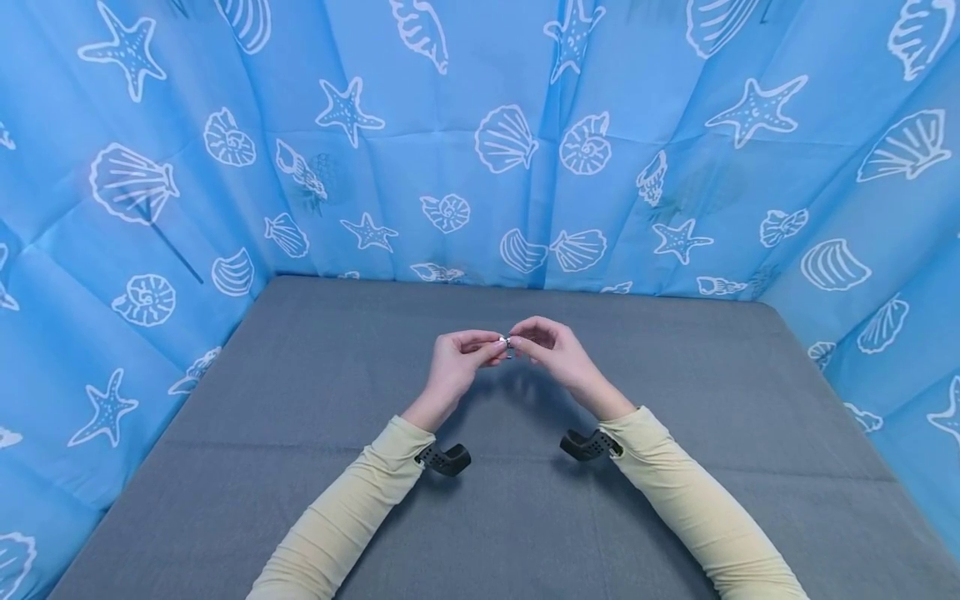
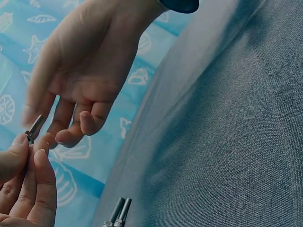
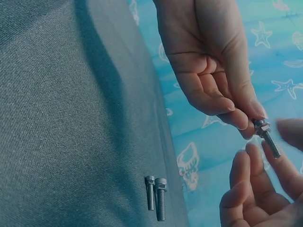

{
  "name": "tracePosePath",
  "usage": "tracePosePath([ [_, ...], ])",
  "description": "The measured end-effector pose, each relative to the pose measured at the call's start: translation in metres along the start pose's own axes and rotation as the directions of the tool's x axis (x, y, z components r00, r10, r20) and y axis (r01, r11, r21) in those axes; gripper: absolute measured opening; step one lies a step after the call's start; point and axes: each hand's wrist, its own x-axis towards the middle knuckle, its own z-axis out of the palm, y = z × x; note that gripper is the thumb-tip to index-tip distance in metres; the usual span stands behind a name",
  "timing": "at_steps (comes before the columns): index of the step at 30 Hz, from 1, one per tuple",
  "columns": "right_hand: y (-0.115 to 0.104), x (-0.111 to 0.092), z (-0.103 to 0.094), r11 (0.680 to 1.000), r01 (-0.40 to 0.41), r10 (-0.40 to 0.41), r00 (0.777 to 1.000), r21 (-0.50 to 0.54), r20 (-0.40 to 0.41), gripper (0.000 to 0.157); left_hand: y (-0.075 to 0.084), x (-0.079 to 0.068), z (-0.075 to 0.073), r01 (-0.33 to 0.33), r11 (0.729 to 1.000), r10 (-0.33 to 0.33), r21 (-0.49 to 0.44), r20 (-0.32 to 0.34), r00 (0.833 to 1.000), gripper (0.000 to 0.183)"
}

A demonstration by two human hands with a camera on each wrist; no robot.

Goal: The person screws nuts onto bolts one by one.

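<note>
My left hand (image 1: 455,364) pinches a small metal bolt (image 3: 270,142) between thumb and fingertips, at its head end. A hex nut (image 3: 264,126) sits on the bolt close to the left fingertips, and the threaded shaft sticks out toward my right hand (image 1: 558,357). The right hand's fingers lie loosely bent below the shaft, with the index finger behind the bolt's tip in the right wrist view. Its blurred thumb stands apart from the bolt there. Both hands are raised over the grey cloth.
Two more bolts, a thinner one (image 3: 150,193) and a thicker one (image 3: 161,199), lie side by side on the grey cloth-covered table (image 1: 322,333) below the hands. A blue curtain (image 1: 450,100) with white shell prints surrounds the table's back and sides. Black wrist mounts (image 1: 446,458) stick out inward.
</note>
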Motion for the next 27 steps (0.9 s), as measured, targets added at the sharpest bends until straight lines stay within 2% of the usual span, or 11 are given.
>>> tracePosePath([
  [3, 0.001, 0.001, 0.0, 1.0, 0.011, -0.011, 1.0, 0.003, 0.0, 0.023, 0.0, 0.0, 0.0, 0.003, 1.0, -0.003, -0.011, 0.005, 1.0, 0.018],
  [8, 0.002, 0.001, 0.0, 0.998, -0.016, 0.016, 1.0, -0.057, -0.006, 0.025, 0.0, 0.0, -0.001, 0.004, 1.0, -0.004, 0.001, 0.006, 1.0, 0.017],
  [15, -0.003, -0.001, 0.001, 0.999, 0.029, -0.029, 1.0, -0.024, 0.005, 0.02, -0.001, 0.001, -0.001, -0.002, 1.0, 0.002, 0.002, 0.016, 1.0, 0.023],
  [22, 0.001, -0.002, 0.002, 0.999, 0.006, -0.006, 1.0, -0.039, -0.003, 0.023, -0.002, 0.0, -0.002, 0.0, 1.0, 0.0, -0.009, 0.007, 1.0, 0.021],
  [27, -0.014, -0.007, 0.004, 0.999, 0.026, -0.025, 1.0, -0.02, 0.013, 0.019, -0.001, 0.0, -0.001, -0.011, 1.0, 0.011, -0.015, 0.005, 1.0, 0.023],
])
